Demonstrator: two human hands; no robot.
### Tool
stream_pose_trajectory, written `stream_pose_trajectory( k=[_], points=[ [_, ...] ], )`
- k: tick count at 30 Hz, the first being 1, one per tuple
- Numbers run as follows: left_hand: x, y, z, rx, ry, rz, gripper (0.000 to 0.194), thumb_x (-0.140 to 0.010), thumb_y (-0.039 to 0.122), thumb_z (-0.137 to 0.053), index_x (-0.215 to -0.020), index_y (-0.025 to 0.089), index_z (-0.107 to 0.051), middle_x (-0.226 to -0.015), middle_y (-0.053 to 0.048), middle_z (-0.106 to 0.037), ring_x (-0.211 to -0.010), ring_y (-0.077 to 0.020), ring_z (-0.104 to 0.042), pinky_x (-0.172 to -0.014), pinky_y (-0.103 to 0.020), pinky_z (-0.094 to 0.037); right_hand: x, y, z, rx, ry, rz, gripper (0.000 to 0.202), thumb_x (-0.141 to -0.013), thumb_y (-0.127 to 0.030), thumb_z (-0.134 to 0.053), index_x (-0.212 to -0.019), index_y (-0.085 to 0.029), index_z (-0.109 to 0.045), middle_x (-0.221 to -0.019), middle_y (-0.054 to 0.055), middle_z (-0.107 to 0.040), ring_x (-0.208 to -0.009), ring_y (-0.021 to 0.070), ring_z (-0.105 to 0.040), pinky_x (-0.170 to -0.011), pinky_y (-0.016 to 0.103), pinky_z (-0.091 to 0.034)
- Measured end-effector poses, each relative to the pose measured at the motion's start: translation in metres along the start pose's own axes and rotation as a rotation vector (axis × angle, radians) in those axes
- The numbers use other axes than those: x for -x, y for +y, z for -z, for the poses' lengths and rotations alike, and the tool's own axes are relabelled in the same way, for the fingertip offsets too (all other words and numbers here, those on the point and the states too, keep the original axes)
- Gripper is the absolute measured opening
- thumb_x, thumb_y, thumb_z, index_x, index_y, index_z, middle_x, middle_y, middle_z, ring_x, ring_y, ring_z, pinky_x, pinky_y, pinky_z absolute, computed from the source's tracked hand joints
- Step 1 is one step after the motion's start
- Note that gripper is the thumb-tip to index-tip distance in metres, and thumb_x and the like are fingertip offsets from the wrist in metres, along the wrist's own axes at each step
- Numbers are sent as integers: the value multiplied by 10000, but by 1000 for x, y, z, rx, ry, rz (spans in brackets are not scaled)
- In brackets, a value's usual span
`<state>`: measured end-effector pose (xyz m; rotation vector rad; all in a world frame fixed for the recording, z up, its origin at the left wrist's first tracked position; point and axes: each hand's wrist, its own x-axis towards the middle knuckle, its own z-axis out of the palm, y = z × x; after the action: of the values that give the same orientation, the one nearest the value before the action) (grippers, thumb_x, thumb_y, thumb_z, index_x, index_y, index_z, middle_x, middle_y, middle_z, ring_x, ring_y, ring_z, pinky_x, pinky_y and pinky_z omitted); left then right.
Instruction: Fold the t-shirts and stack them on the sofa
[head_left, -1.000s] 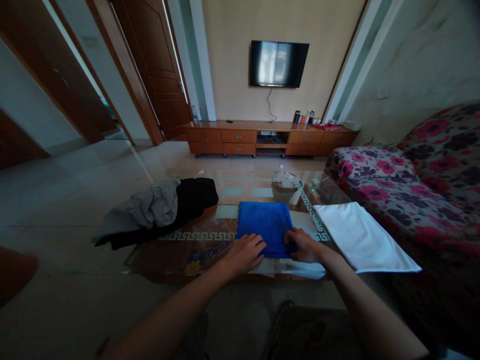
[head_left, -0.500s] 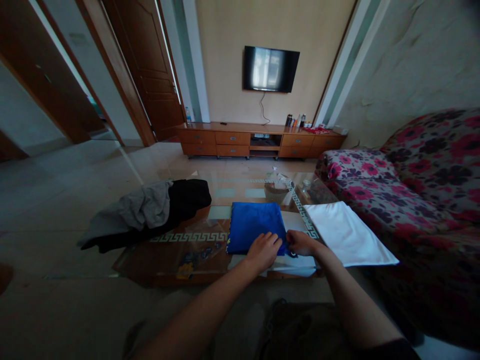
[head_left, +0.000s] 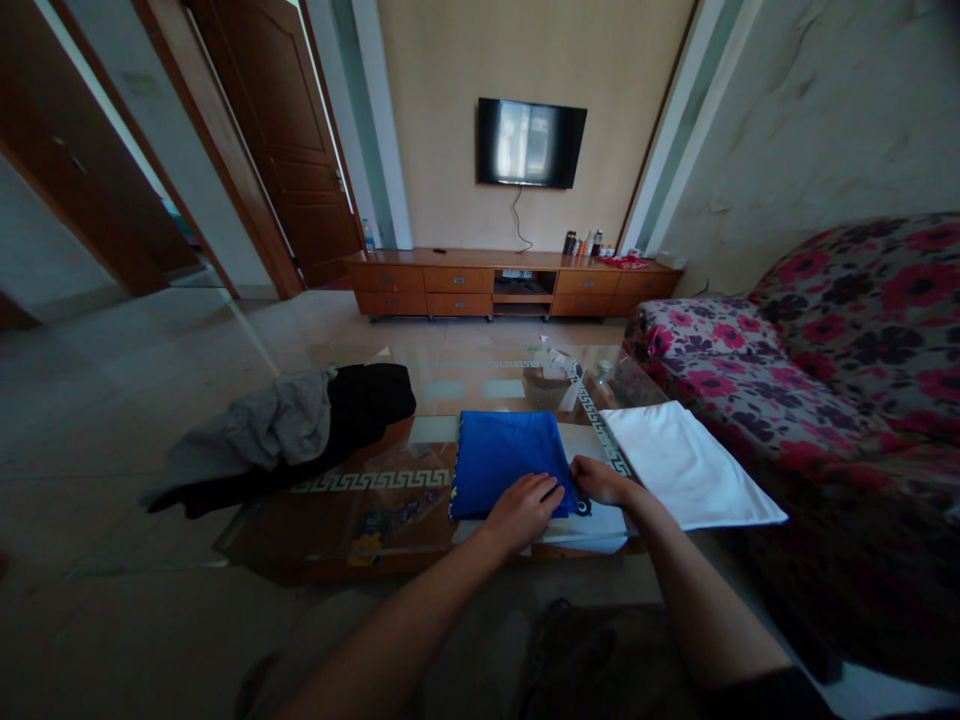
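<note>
A folded blue cloth (head_left: 502, 455) lies on the glass coffee table (head_left: 330, 535) in front of me. My left hand (head_left: 525, 508) rests flat on its near right part, fingers stretched over the fabric. At the cloth's right edge, my right hand (head_left: 600, 482) has its fingers curled together, pinching that edge. Just below the right hand, a small dark round print shows on a white surface. To the right, a folded white cloth (head_left: 690, 465) hangs slightly past the table's side.
A grey and black garment (head_left: 277, 430) is heaped at the table's left. The floral sofa (head_left: 810, 390) borders the right side. Beyond the table stand a low wooden cabinet (head_left: 457, 285) with bottles on top and a wall television (head_left: 531, 145).
The camera view has shifted slightly. Both hands stay at the right part of the blue cloth, with its near right edge looking slightly rearranged.
</note>
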<state>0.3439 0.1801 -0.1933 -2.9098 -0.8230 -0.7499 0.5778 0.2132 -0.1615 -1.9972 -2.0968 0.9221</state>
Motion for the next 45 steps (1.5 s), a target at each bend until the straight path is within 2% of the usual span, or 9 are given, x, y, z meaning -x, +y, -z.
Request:
stream_pose_trajectory(
  k=[13, 19, 22, 24, 28, 33, 37, 40, 45],
  points=[
    [9, 3, -3, -19, -98, -109, 405, -1050, 184, -415, -1432, 166, -550, -1481, -106, -584, -1417, -206, -497, -1204, -403, -388, 3, -5, 0, 15, 27, -33, 191, -918, -139, -453, -986, -147, -632, -823, 41, -709, -776, 152, -640, -684, 216, -392],
    [7, 17, 9, -5, -163, -28, 463, -1040, 349, -460, -1466, 175, -513, -1532, -121, -527, -1456, -251, -439, -1210, -434, -342, 9, -21, 2, 106, 132, -45, 258, -965, -174, -452, -1115, -96, -646, -1052, 173, -705, -1003, 252, -652, -884, 309, -445],
    [11, 26, 10, -12, -182, 9, 647, -1014, 493, -469, -1566, 169, -370, -1594, -128, -444, -1504, -266, -354, -1242, -460, -261, 7, -35, -4, 150, 292, 17, 377, -1014, -227, -415, -1327, -91, -574, -1340, 229, -585, -1255, 283, -544, -1093, 363, -363],
    [14, 30, 8, -28, -200, 22, 705, -1006, 543, -457, -1588, 167, -324, -1614, -127, -414, -1510, -272, -338, -1248, -462, -232, 4, -42, -13, 182, 333, 110, 458, -1049, -313, -379, -1460, -157, -509, -1531, 187, -446, -1394, 281, -429, -1171, 395, -306],
    [19, 35, 5, -42, -243, 18, 682, -1010, 540, -439, -1561, 145, -366, -1585, -130, -454, -1478, -282, -380, -1243, -443, -230, -6, -42, -31, 238, 145, 85, 589, -1062, -550, -286, -1615, -350, -317, -1727, 37, -92, -1569, 355, -83, -1207, 573, -223],
    [15, 38, 21, 56, -223, 9, 705, -950, 475, -560, -1535, 122, -387, -1553, -158, -475, -1447, -295, -410, -1239, -443, -255, -12, -36, -35, 263, 76, 5, 651, -1025, -689, -191, -1626, -440, -201, -1731, -15, 6, -1576, 355, 47, -1215, 614, -157],
    [6, 24, 44, 196, -198, -28, 433, -983, 369, -503, -1367, 182, -572, -1339, -126, -631, -1284, -264, -558, -1132, -414, -418, -6, -44, -32, 243, 111, -20, 656, -1034, -666, -188, -1633, -400, -224, -1731, 11, -18, -1579, 352, 27, -1209, 633, -159],
    [6, 3, 55, 144, -138, 80, 307, -991, 257, -449, -1206, 195, -660, -1252, -124, -663, -1226, -255, -590, -1101, -429, -450, -1, -54, -35, 284, 279, -18, 685, -1049, -610, -231, -1647, -276, -245, -1728, 58, 8, -1583, 326, 8, -1238, 583, -117],
    [30, -34, 49, 22, -92, 325, 464, -985, 310, -500, -1432, 198, -546, -1523, -121, -520, -1447, -270, -422, -1224, -491, -310, 3, -61, -52, 319, 405, 61, 703, -1048, -594, -275, -1653, -239, -222, -1725, 71, 57, -1587, 282, 27, -1256, 503, -102]
  ],
)
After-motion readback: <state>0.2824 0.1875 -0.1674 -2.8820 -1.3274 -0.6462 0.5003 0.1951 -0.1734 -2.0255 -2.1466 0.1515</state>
